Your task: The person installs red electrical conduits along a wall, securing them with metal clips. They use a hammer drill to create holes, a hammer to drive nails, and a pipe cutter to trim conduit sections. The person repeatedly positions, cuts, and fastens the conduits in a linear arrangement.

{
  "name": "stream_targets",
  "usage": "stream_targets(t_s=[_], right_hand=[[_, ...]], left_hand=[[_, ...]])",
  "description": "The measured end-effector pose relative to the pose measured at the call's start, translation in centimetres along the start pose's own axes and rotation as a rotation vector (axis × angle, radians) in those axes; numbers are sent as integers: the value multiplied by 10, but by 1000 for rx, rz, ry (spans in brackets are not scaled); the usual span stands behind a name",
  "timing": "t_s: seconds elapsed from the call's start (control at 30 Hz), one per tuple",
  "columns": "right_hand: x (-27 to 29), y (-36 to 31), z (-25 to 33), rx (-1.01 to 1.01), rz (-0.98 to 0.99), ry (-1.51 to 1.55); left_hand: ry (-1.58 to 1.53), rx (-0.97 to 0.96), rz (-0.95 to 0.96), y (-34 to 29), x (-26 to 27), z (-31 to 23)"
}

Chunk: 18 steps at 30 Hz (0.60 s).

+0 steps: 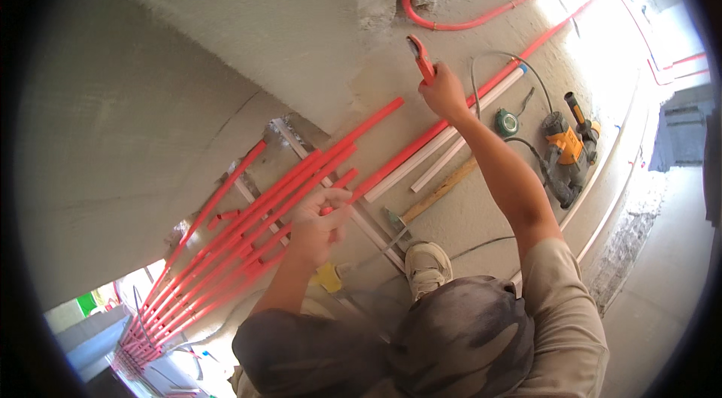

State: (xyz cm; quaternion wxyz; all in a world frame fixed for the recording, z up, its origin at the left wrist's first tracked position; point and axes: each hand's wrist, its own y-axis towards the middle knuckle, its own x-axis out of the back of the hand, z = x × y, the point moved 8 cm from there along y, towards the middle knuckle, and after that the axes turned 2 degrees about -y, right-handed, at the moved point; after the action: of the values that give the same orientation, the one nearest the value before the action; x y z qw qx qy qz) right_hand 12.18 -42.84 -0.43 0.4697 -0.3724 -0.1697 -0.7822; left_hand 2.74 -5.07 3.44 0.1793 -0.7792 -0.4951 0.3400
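Observation:
My right hand [445, 93] is raised over the floor, closed round the handles of a red pipe cutter [421, 59] with a curved jaw pointing away from me. To the left, my left hand [320, 219] has its fingers curled round the end of a red plastic pipe [326, 211]; part of that pipe is hidden and blurred. Beside it, several red pipes [301, 168] run in a fanned bundle towards the lower left. A longer red pipe [406, 156] lies on the floor between my hands, alongside white lengths of trunking [423, 159].
A wooden-handled hammer [440, 192], a green tape measure [506, 123] and an orange-and-black corded power tool [569, 148] lie on the right. A bent red pipe [466, 24] runs along the far wall. My shoe [427, 266] stands near the hammer head; a yellow object [327, 277] lies by my left forearm.

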Motion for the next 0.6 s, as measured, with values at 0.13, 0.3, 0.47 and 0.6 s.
stream_targets(t_s=[0.13, 0.3, 0.47, 0.6], right_hand=[[3, -119, 58, -64, 442, 658], [-10, -203, 119, 43, 653, 706], [-10, -222, 135, 15, 793, 587], [-9, -244, 138, 184, 1116, 159]], left_hand=[[233, -223, 5, -4, -28, -22], [444, -346, 63, -8, -44, -24], [628, -568, 38, -29, -30, -54], [833, -903, -108, -67, -5, -98]])
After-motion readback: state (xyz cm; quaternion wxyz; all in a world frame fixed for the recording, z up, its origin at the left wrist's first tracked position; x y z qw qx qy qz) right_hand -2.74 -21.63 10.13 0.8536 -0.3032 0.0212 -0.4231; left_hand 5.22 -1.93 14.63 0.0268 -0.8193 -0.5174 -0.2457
